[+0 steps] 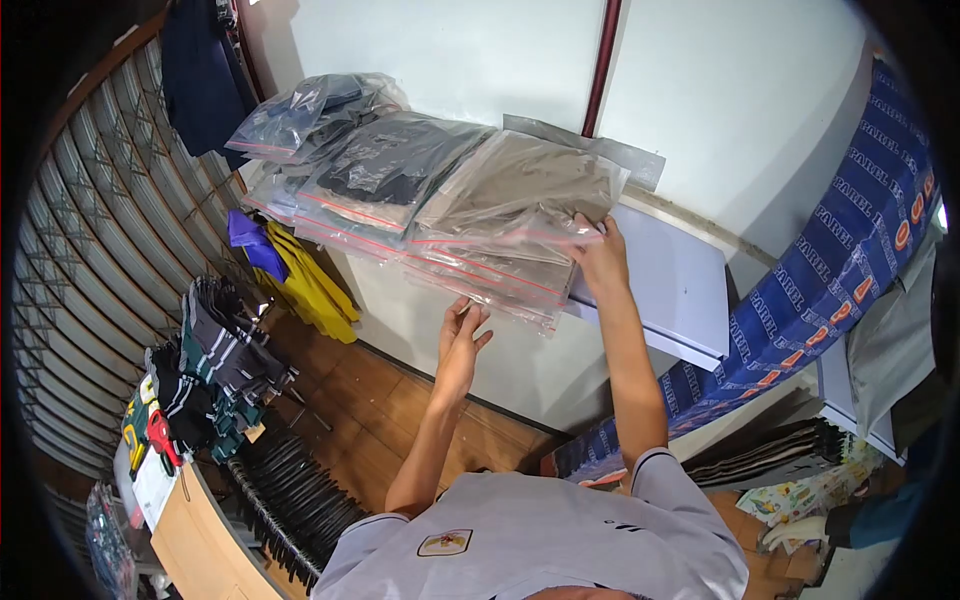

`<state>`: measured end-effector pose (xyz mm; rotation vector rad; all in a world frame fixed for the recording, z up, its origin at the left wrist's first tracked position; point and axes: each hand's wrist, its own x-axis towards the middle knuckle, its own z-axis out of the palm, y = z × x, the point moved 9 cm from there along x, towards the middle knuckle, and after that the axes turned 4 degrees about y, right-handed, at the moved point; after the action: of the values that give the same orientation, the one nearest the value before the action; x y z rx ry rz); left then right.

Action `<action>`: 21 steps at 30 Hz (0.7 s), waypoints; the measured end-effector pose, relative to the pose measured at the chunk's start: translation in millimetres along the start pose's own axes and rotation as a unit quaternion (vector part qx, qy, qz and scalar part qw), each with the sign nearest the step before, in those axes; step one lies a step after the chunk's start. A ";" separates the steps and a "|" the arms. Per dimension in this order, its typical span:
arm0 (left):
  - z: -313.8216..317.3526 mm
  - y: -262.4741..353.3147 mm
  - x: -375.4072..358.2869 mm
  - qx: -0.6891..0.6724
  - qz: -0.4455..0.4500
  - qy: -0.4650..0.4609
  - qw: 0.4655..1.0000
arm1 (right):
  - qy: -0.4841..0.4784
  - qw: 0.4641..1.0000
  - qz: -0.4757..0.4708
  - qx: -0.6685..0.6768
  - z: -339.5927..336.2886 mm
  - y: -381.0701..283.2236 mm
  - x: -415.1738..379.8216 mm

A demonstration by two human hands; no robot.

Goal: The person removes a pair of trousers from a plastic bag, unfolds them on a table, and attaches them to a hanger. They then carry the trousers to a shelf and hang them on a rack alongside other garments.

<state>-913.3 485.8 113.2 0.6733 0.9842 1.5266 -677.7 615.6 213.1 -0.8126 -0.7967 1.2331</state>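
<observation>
My right hand (603, 258) pinches the right corner of a clear zip bag (535, 185) with a folded tan garment inside. This bag lies on top of a stack at the right end of the shelf. Below it, my left hand (462, 345) has its fingertips at the front edge of the lower bags (500, 285), thumb apart; whether it touches them is hard to tell. Red seal strips run along the bags' front edges. Left of the tan one, a bag with a dark grey garment (385, 165) rests on the pile.
A white shelf board (670, 280) extends right of the bags, beside a blue printed wrapped roll (810, 270). Yellow cloth (310, 285) hangs below left. Dark hangers (295, 500), striped garments (235, 335) and a wooden table (210, 535) with red-handled scissors (160, 435) stand left.
</observation>
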 end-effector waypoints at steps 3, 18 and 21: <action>8.4 5.5 2.3 -0.062 0.019 -0.007 0.998 | 0.022 0.985 0.003 -0.173 -25.0 -12.3 -25.5; 33.4 22.0 5.5 -0.109 0.004 -0.076 0.991 | -0.098 0.663 -0.413 -0.617 43.3 -48.6 -131.0; 33.2 30.1 -2.2 -0.114 0.023 -0.071 0.991 | -0.103 0.648 -0.412 -0.632 44.0 -39.4 -114.3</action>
<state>-899.8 490.8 155.7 0.6365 0.6788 1.5796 -714.6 501.6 260.0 -1.1512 -2.0093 -0.2726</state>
